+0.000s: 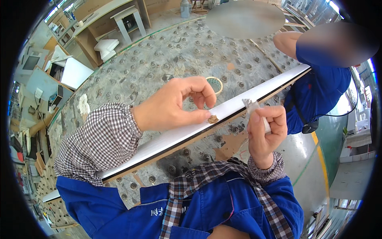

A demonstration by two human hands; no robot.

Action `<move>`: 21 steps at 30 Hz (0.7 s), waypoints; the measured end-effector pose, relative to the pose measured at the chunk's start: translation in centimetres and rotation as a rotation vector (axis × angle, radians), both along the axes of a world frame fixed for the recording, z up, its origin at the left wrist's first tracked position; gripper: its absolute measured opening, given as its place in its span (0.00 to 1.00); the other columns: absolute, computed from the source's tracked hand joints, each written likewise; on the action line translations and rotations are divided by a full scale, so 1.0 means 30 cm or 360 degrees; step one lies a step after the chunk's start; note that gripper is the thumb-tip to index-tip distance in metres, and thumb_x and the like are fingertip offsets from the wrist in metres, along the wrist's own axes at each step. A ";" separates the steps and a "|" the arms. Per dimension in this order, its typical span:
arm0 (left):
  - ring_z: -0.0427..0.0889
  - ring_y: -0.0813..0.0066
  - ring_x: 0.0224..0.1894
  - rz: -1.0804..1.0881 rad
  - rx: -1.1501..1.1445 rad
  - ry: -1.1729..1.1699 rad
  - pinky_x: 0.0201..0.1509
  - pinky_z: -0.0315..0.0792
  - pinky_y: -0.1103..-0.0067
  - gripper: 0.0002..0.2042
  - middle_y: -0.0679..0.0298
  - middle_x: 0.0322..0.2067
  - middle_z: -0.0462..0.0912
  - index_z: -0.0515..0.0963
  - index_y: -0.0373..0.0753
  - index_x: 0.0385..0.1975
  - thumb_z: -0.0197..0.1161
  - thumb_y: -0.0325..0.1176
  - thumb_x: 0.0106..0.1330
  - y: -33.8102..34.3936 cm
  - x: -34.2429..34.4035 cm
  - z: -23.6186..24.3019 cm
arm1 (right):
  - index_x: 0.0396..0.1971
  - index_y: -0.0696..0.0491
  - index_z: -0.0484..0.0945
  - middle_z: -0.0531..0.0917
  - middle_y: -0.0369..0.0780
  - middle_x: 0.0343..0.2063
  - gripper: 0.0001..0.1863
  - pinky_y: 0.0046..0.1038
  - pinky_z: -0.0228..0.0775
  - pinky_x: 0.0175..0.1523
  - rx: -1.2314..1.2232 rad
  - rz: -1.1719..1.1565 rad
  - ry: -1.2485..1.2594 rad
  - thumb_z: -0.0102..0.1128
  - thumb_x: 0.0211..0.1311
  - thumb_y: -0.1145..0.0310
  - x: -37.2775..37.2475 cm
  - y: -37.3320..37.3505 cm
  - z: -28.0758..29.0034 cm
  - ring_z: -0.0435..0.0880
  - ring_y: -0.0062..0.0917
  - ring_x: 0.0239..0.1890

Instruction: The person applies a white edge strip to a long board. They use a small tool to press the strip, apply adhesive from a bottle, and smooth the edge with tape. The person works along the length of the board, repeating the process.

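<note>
A long white strip panel point(234, 104) with a dark edge and a brown lower layer runs diagonally before me. Over its middle, my left hand point(175, 104) is open, its fingers curled and the thumb apart from them. The thumb tip is beside a small crumpled brown scrap point(213, 119) at the panel's edge; whether they touch, I cannot tell. My right hand point(267, 129) is closed around a small scraper-like tool point(251, 106) with a jagged grey metal tip and a pale grip. That tip points up, over the panel's near side; most of the grip is hidden by my fingers.
Rows of round ball-like supports dot the grey worktable point(131, 85). A tape roll point(215, 85) lies beyond the panel. At the right, a co-worker in blue point(318, 87) stands by the panel's far end. Crumpled white material point(84, 104) lies at the left.
</note>
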State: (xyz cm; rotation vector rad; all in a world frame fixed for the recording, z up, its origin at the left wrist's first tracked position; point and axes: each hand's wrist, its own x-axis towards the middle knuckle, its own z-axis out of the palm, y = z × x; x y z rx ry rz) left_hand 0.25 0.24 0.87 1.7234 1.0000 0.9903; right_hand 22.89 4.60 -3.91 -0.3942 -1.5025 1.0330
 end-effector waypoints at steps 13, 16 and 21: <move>0.83 0.73 0.30 0.0046 0.0262 0.0548 0.34 0.74 0.79 0.02 0.61 0.27 0.84 0.80 0.35 0.25 0.66 0.23 0.53 -0.045 0.019 0.117 | 0.34 0.60 0.72 0.78 0.33 0.19 0.06 0.12 0.61 0.25 0.0294 -0.0345 -0.0005 0.59 0.58 0.81 -0.034 0.104 -0.060 0.71 0.08 0.20; 0.83 0.73 0.28 0.0037 0.0321 0.0803 0.32 0.74 0.79 0.03 0.62 0.25 0.84 0.81 0.37 0.25 0.68 0.24 0.51 -0.028 0.049 0.159 | 0.34 0.59 0.74 0.82 0.40 0.26 0.08 0.19 0.72 0.31 0.0547 -0.0549 -0.0139 0.61 0.54 0.81 -0.024 0.116 -0.047 0.80 0.18 0.24; 0.80 0.63 0.23 0.0194 0.0278 0.1094 0.27 0.72 0.75 0.03 0.58 0.20 0.79 0.76 0.35 0.22 0.64 0.23 0.51 -0.047 0.112 0.209 | 0.32 0.58 0.77 0.82 0.38 0.25 0.08 0.19 0.71 0.31 0.0652 -0.0565 -0.0098 0.63 0.51 0.80 -0.042 0.129 -0.031 0.81 0.19 0.25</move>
